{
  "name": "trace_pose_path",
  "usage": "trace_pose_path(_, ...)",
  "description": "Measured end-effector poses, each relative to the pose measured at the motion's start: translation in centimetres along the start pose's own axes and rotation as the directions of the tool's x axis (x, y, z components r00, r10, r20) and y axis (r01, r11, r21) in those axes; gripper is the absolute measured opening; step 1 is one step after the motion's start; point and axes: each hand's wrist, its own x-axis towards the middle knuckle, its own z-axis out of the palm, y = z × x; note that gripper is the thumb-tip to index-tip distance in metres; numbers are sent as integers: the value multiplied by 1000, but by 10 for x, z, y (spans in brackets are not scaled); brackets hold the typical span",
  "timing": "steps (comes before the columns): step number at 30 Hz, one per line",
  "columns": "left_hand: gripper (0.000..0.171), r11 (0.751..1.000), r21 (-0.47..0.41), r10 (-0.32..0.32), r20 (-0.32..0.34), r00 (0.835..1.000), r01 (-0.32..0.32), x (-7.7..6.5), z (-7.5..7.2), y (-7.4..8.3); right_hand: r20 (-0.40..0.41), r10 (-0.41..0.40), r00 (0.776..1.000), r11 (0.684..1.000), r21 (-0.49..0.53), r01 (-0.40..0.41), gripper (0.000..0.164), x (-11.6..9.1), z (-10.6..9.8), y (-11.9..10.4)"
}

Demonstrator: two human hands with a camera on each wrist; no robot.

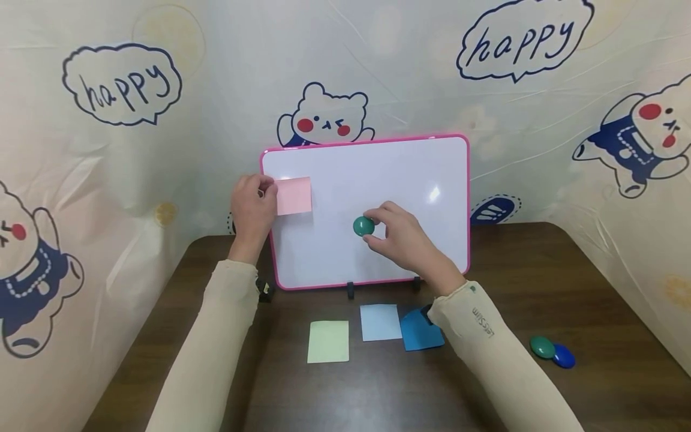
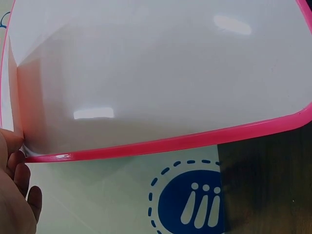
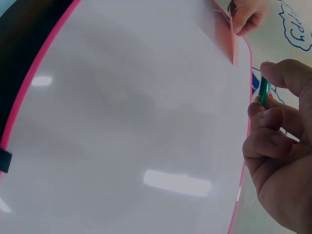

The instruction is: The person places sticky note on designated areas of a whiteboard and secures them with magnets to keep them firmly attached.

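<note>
A pink-framed whiteboard (image 1: pixel 335 252) stands upright on the table. At its left edge my left hand (image 1: pixel 254 201) pinches a pink paper note (image 1: pixel 294 196) by its left side. In the left wrist view the pink note (image 2: pixel 15 97) shows nearly edge-on, angled away from the white surface. My right hand (image 1: pixel 402 237) pinches a round green magnet (image 1: pixel 364 226) between thumb and fingers, in front of the board's middle. From the right wrist the green magnet (image 3: pixel 264 91) appears edge-on, held apart from the board.
On the table before the board lie a pale green note (image 1: pixel 328 342), a light blue note (image 1: pixel 379 323) and a darker blue note (image 1: pixel 421 333), partly under my right sleeve. Another green magnet (image 1: pixel 542 347) and a blue magnet (image 1: pixel 564 356) lie at the right. Black feet (image 1: pixel 350 291) support the board.
</note>
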Motion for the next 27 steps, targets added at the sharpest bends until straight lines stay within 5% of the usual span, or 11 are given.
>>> trace_pose_path(27, 25, 1000, 6, 10, -15, 1000, -10, -1, 2, -2, 28, 17, 999, 999, -39, -15, 47, 75, 24, -40)
